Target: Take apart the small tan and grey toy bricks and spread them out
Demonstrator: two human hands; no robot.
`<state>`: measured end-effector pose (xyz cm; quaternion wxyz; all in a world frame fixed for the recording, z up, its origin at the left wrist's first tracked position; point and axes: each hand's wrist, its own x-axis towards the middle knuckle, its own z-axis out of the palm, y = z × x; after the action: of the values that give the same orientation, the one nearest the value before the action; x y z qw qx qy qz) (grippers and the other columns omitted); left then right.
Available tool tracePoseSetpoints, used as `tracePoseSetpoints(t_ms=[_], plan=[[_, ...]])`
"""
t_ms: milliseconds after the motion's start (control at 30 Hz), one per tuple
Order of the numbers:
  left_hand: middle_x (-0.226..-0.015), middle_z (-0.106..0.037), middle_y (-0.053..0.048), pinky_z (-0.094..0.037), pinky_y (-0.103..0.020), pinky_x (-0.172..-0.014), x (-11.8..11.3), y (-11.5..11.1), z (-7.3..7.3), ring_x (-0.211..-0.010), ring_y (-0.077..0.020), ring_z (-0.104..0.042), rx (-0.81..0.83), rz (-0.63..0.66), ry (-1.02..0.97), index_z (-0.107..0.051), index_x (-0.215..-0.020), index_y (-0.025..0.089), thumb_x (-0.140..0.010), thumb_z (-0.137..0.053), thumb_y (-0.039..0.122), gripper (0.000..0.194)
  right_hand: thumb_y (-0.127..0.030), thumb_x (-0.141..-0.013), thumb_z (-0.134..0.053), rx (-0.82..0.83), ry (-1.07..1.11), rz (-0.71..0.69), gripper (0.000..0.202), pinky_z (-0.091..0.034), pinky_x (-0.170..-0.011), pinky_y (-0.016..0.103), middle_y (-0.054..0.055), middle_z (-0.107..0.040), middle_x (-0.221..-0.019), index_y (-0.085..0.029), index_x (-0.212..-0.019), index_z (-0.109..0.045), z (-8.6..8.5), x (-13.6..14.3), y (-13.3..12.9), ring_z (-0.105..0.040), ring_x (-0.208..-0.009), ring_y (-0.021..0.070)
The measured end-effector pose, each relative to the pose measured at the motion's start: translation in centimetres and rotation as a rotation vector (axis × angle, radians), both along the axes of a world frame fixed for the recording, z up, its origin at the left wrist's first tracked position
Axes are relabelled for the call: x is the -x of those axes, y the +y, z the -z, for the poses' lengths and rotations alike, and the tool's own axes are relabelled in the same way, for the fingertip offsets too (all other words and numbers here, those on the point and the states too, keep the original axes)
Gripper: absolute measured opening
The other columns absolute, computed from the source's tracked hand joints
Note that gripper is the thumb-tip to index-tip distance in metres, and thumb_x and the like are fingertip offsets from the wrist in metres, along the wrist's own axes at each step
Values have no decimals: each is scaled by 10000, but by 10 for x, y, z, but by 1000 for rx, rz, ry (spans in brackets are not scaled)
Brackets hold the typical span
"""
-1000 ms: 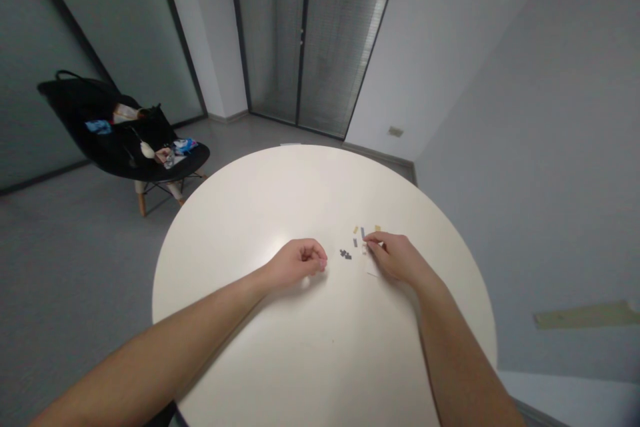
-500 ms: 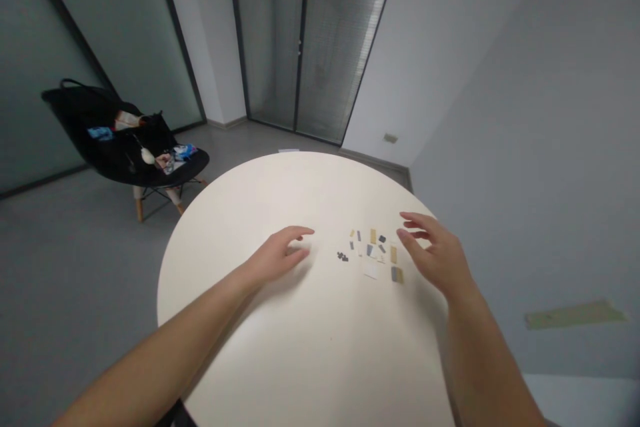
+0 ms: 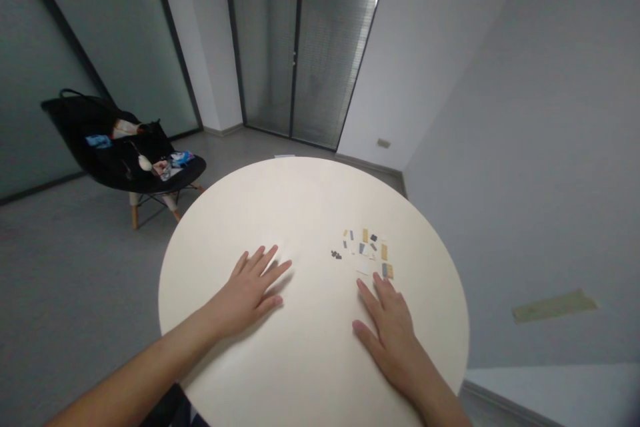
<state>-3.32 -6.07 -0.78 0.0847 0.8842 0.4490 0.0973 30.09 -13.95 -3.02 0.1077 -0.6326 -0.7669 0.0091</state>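
My left hand (image 3: 250, 290) is spread, palm down, over the left part of the white round table (image 3: 310, 187), holding nothing. My right hand (image 3: 387, 323) has its fingers apart and holds nothing; its fingertips are just below a group of small flat pieces. Among them are yellow pieces (image 3: 384, 252), a blue-grey and yellow pair (image 3: 387, 271), a white piece (image 3: 367, 267) and a dark piece (image 3: 373, 237). Several small dark bits (image 3: 337, 255) lie at the group's left side. Whether my palms touch the tabletop I cannot tell.
A black chair (image 3: 95, 160) with a bag and coloured packets on it stands on the floor at the left. Behind the table are glass panels (image 3: 320, 47) and a wall (image 3: 540, 147) with a strip of tape (image 3: 553, 307) on it.
My left hand has moved left and toward me, its fingers now spread. From the right side of the pieces, my right hand has moved left and nearer to me. The view has shifted slightly.
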Motion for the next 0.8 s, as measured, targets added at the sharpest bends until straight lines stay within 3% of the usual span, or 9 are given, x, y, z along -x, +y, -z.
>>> tracePoseSetpoints(t_ms=[100, 233, 800], plan=[[-1579, -143, -60, -122, -593, -1120, 4, -12, 8, -1438, -357, -108, 9, 27, 58, -254, -1478, 368, -927, -386, 568, 600, -485, -923, -413, -4, -25, -1, 603, -211, -1115, 582, 77, -176, -1575, -313, -1485, -277, 3, 4, -3, -143, -1437, 327], [-1580, -112, -85, -114, -563, -1133, 2, -14, 8, -1443, -345, -85, 1, 16, 70, -167, -1506, 316, -899, -357, 645, 716, -519, -921, -402, 0, -54, -1, 604, -213, -1120, 571, 93, -204, -1566, -293, -1474, -315, 3, 7, -2, -141, -1437, 327], [-1563, -190, -41, -81, -592, -1120, 0, -12, 7, -1435, -361, -125, 49, 23, 81, -217, -1479, 387, -888, -340, 672, 668, -594, -907, -370, 89, -97, -16, 595, -165, -1117, 605, 51, -240, -1555, -368, -1455, -323, -4, 13, 0, -166, -1431, 328]])
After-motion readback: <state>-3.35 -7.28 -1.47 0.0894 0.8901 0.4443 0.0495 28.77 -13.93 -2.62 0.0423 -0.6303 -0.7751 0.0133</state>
